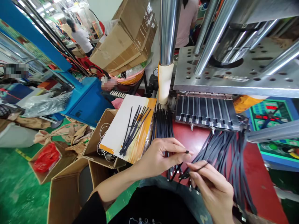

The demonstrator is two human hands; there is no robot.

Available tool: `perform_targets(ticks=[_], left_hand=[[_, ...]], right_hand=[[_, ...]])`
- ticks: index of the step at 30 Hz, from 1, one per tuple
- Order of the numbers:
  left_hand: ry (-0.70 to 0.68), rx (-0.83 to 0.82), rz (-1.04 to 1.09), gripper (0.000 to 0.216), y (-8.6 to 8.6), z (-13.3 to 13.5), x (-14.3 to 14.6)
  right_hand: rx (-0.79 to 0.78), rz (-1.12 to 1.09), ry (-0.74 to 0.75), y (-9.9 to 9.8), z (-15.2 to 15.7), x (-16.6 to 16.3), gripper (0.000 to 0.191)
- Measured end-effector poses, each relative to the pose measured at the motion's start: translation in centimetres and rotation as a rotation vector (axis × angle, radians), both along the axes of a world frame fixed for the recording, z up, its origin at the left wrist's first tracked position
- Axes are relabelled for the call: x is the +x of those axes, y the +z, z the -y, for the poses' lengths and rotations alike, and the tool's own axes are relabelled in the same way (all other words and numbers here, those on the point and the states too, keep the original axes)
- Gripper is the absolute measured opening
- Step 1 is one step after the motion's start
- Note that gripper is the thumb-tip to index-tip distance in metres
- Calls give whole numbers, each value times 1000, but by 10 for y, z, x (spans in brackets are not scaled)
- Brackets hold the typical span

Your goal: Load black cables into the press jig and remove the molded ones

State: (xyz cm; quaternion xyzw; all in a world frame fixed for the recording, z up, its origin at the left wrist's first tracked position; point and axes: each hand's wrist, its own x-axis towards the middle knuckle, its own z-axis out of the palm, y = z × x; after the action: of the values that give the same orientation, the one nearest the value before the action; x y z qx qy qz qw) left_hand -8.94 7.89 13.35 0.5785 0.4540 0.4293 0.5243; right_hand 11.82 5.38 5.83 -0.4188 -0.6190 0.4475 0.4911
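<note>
My left hand is closed in a pinch, with the dark end of a thin black cable between thumb and fingertips. Close beside it, my right hand pinches a thin black cable too; whether both hold the same one I cannot tell. Below and behind the fingers, many flat black cables with small metal ends spread over the red tabletop on the right. Another bunch of black cables lies left of them, partly hidden by my left hand.
A press with a slotted metal mould stands ahead, under a thick steel plate. On the left, a white board carries several black cables. Cardboard boxes stand on the green floor. A control panel is at right.
</note>
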Motion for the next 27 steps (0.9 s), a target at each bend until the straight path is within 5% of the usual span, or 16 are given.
perform_targets(ticks=[6,10,13,16,22,27], left_hand=[[-40,-14,4,47,0,-4,2],[-8,84,-32,42,5,-13,5],[108,205,-119,34,3,-44,3],[172,420,-260,27,-20,-100,-1],[327,505,-391,13,-81,-209,6],[407,591,-369,24,-95,-199,-5]], right_hand=[[40,95,31,19,-11,-16,31],[-9,125,55,6,-3,-25,43],[-166,151,193,-10,11,-28,49],[-294,195,375,-7,4,-18,54],[-140,388,223,49,-127,10,70],[-104,369,193,53,-220,-15,75]])
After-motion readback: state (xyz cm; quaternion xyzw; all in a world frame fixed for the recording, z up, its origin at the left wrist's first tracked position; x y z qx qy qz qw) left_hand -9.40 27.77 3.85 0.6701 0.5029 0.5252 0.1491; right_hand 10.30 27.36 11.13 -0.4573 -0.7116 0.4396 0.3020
